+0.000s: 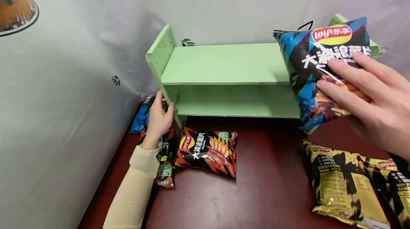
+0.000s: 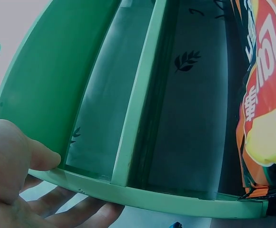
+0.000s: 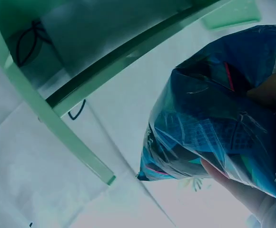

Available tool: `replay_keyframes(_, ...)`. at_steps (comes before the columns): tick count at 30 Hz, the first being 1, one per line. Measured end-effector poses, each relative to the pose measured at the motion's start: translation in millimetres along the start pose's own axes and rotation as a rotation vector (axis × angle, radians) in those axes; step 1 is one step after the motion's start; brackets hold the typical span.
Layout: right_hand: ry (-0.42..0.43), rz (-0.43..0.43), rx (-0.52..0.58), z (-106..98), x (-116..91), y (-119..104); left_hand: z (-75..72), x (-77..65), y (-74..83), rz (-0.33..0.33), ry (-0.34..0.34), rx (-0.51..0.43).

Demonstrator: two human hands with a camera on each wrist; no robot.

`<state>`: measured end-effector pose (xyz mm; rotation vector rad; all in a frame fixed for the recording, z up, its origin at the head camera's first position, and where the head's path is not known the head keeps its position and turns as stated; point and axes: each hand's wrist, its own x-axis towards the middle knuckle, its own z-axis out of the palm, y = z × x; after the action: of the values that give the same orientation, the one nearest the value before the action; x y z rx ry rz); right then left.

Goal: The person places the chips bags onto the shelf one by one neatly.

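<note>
My left hand [image 1: 160, 118] grips the left side panel of a light green two-tier shelf [image 1: 221, 63]. In the left wrist view its thumb [image 2: 45, 156] lies on the inner face, with the fingers round the outside. At the right, my right hand [image 1: 378, 94] holds a blue and black bag of Lay's chips [image 1: 307, 76] raised in front of the shelf's right end. Fingers spread over its printed front, and the right wrist view shows the thumb on the back of the chip bag [image 3: 209, 109]. Both visible shelf boards are bare.
A red and black chip bag [image 1: 208, 152] lies below the shelf's front, beside another red one [image 1: 164, 159] partly behind my left forearm. A blue chip bag [image 1: 139, 118] sits left of the shelf. Gold chip bags [image 1: 336, 182] lie at the right. White cloth [image 1: 80, 62] hangs behind.
</note>
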<state>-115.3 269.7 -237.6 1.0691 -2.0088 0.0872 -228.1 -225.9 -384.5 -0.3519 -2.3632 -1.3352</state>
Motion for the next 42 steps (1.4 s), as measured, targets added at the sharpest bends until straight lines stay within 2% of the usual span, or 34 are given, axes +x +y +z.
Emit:
replay_keyframes(5,-0.085,-0.021,-0.032,4,20,15,0.1,0.7,-0.6,0.014,0.007,-0.012)
replay_keyframes(11,-0.17,-0.009,-0.105,14,28,37,0.5,1.6,-0.9,0.024,0.014,-0.011)
replay_keyframes(17,-0.205,0.016,-0.095,23,36,61,1.6,0.2,0.1,0.015,0.013,-0.005)
replay_keyframes(27,-0.254,0.095,-0.086,35,36,87,2.8,-0.1,0.4,0.02,0.013,0.004)
replay_keyframes(36,-0.378,0.137,0.003,42,38,98,3.5,-0.5,1.9,0.009,0.005,-0.004)
replay_keyframes(40,-0.48,0.206,0.0,43,35,99,3.7,0.0,2.9,0.015,0.004,0.0)
replay_keyframes(42,-0.505,0.221,-0.002,44,33,100,3.6,0.2,3.3,0.014,0.003,0.0)
